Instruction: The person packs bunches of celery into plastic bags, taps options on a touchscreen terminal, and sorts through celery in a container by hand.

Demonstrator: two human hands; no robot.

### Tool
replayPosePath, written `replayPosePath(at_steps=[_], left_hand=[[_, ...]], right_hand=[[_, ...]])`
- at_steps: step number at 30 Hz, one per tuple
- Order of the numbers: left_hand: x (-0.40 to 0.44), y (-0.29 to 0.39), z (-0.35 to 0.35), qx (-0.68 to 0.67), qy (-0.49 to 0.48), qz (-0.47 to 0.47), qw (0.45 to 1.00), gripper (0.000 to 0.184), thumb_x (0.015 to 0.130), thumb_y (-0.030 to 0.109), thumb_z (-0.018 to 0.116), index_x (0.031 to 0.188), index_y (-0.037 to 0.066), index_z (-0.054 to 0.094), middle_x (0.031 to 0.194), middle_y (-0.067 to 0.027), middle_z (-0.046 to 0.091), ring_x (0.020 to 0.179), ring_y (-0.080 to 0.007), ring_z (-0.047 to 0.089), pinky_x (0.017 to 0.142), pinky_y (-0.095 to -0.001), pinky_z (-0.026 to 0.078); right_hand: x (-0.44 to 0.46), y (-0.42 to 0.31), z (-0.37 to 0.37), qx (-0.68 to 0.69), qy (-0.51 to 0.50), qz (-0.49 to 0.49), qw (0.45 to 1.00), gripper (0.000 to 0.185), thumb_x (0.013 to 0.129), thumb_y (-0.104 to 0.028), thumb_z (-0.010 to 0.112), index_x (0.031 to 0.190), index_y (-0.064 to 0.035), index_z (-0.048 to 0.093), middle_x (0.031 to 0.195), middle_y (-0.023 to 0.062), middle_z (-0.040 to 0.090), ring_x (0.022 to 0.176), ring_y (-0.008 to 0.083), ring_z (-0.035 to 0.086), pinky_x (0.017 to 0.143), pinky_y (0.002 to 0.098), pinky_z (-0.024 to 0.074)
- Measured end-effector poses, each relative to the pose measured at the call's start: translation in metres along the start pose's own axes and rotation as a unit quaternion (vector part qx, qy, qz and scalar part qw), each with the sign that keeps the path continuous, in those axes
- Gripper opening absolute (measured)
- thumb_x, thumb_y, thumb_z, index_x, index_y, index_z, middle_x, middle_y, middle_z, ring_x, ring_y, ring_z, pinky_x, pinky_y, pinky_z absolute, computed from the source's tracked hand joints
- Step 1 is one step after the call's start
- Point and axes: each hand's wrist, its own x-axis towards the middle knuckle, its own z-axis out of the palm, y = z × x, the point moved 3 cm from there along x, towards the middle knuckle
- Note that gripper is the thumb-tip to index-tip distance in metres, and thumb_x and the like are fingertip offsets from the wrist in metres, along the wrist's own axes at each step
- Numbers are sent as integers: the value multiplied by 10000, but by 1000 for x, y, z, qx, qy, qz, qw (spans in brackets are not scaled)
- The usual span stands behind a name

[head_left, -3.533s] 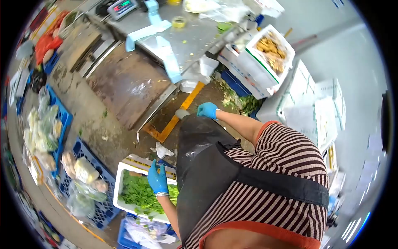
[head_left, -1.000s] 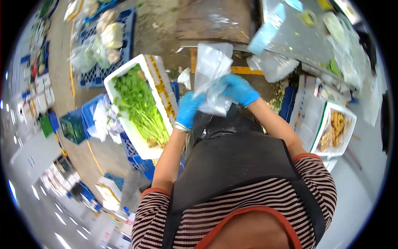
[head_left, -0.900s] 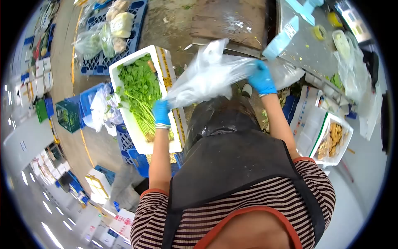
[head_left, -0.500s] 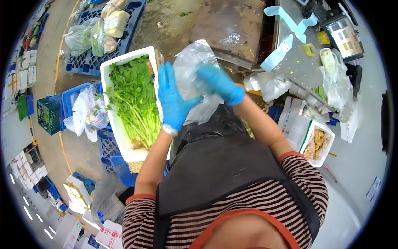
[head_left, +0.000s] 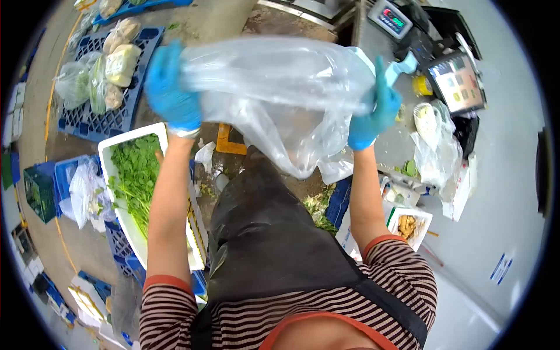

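A large clear plastic bag (head_left: 286,76) is stretched wide between my two blue-gloved hands, out in front of the black apron. My left hand (head_left: 172,87) grips its left end, somewhat smeared by motion. At the other end, my right hand (head_left: 375,111) holds the bag's edge, thumb pointing up. The bag sags in the middle to a low fold. Below my left forearm, a white foam box (head_left: 125,219) holds leafy green celery (head_left: 135,175), partly hidden by the arm.
Bagged vegetables (head_left: 119,64) lie on a blue pallet (head_left: 87,119) at left. On the right are a metal counter (head_left: 373,44) with a scale (head_left: 389,18), a screen (head_left: 457,81) and a bagged white vegetable (head_left: 429,125). Ginger (head_left: 408,226) fills a small foam box. Leaf scraps (head_left: 318,210) lie below the bag.
The bag, earlier bunched near the apron, is now raised and spread wide. My hands have moved far apart, the left one leftward and up, the right one rightward. The camera view has shifted.
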Motion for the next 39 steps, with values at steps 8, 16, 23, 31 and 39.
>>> replayPosePath(at_steps=[8, 16, 23, 31, 39], left_hand=[[-164, -19, 105, -85, -363, -213, 903, 1102, 669, 375, 845, 1514, 13, 237, 1558, -231, 256, 1434, -402, 254, 1186, -442, 228], [-267, 2, -136, 68, -327, -490, 805, 672, 823, 173, 692, 1426, 43, 426, 1393, -220, 493, 1260, -383, 493, 1057, -442, 404], [-510, -26, -405, 243, -237, -744, 575, 646, 756, 290, 765, 1278, -33, 562, 1230, -252, 602, 1120, -382, 589, 986, -425, 458], [-609, -170, -521, 186, -235, -725, 620, 748, 751, 284, 804, 1351, -41, 495, 1328, -253, 548, 1206, -373, 552, 1009, -411, 450], [-669, -238, -515, 70, -364, -771, 518, 877, 673, 471, 829, 1314, -42, 521, 1325, -305, 525, 1219, -410, 526, 990, -451, 463]], right_hand=[[-120, 182, 215, -229, -425, -19, 876, 230, 908, -236, 502, 922, -81, 672, 918, 185, 668, 768, 388, 657, 678, 500, 539], [-86, 182, 253, -189, -616, -47, 763, 788, 810, -507, 679, 1402, -35, 461, 1205, 310, 594, 1043, 411, 623, 838, 479, 492], [-61, -12, 237, -98, -563, -100, 814, 603, 886, -472, 623, 1351, -97, 549, 908, 196, 693, 850, 347, 676, 729, 428, 508], [-300, -262, 199, 154, -783, -3, 603, 412, 899, -242, 676, 1293, -133, 619, 1000, 143, 700, 826, 192, 663, 792, 318, 519], [-542, -455, 342, 224, -625, -491, 564, 234, 908, -118, 569, 1125, -120, 654, 993, 93, 634, 916, 309, 632, 743, 403, 522]])
